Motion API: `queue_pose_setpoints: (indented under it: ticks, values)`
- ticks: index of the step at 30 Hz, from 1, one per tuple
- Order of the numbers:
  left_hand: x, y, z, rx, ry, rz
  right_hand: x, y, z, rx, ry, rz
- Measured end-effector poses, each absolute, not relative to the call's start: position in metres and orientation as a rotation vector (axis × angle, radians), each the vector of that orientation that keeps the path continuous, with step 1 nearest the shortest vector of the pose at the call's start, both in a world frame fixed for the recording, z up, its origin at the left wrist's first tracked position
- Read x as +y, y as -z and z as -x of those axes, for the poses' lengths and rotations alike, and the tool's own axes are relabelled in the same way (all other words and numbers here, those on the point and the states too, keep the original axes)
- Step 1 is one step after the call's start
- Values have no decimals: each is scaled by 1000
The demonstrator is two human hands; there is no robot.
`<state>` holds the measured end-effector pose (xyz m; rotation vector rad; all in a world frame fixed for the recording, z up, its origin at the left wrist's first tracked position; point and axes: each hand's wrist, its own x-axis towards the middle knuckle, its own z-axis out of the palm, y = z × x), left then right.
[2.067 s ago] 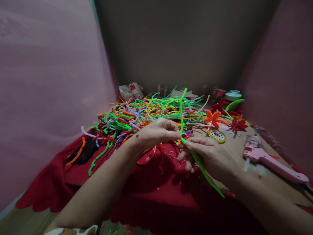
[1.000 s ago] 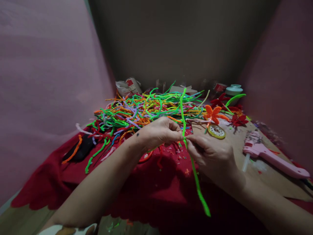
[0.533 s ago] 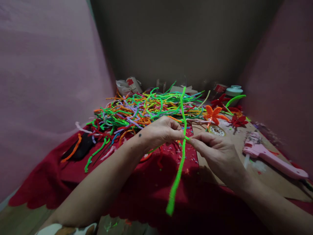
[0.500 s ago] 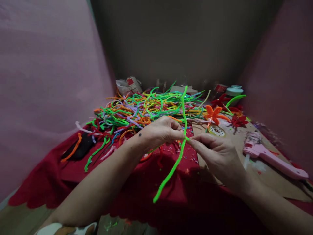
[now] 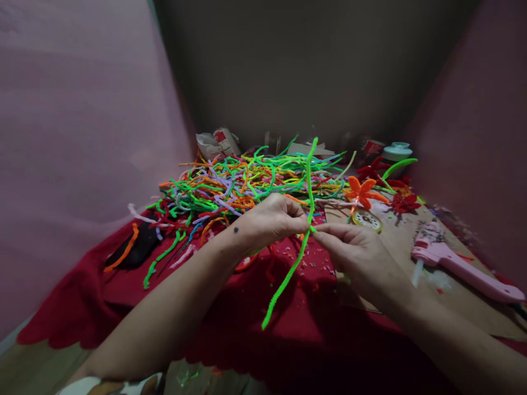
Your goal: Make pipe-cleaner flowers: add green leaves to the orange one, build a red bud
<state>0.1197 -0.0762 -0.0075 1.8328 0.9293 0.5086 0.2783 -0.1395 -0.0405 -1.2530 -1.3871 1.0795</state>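
Observation:
A bright green pipe cleaner (image 5: 293, 267) stands roughly upright between my hands, its lower end reaching down over the red cloth. My left hand (image 5: 280, 216) pinches it near its middle, fingers closed. From the right, my right hand (image 5: 356, 249) closes thumb and fingertips on a short green piece at the same spot, where the strands cross. The fingertips of both hands nearly touch. How the strands join is partly hidden by the fingers.
Behind my hands lies a pile of coloured pipe cleaners (image 5: 234, 184) on the red cloth (image 5: 135, 315). To the right are an orange flower (image 5: 360, 191), a yellow-rimmed spool (image 5: 367, 220) and a pink glue gun (image 5: 465, 269) on cardboard (image 5: 486, 318). A lidded jar (image 5: 397, 152) stands behind.
My right hand has shifted slightly left and up, closer to my left fingertips. The green pipe cleaner's lower end has risen a little.

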Motion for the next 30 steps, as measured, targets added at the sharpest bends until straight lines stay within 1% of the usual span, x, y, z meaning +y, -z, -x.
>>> queue_pose_setpoints:
  ticks: [4,6,9,11,15,16,17,20,22,27,30]
  values:
    - [-75,9,-120,931,-501,-1846,-132,45,-280,-1170,-1436,1130]
    - [-75,12,-120,931,-492,-1855,-128,47,-282,-1168,-1507,1112]
    - [-74,15,-120,937,-462,-1864,-125,47,-282,-1229,-1500,1169]
    - [-73,16,-120,959,-466,-1851,-127,46,-280,-1333,-1380,1215]
    - [-73,15,-118,944,-474,-1790,-134,42,-275,-1566,-848,1244]
    - [-73,14,-117,927,-471,-1783,-135,42,-274,-1556,-834,1234]
    - [-74,13,-118,912,-471,-1788,-136,42,-274,-1508,-899,1224]
    - [-78,11,-121,911,-480,-1875,-133,46,-273,-1234,-1296,1184]
    - [-79,12,-124,949,-469,-1934,-130,50,-274,-1106,-1452,1176]
    - [-77,13,-127,990,-543,-1940,-129,52,-275,-1113,-1443,1176]
    - [-76,13,-126,962,-592,-1898,-130,52,-274,-1016,-1602,1027]
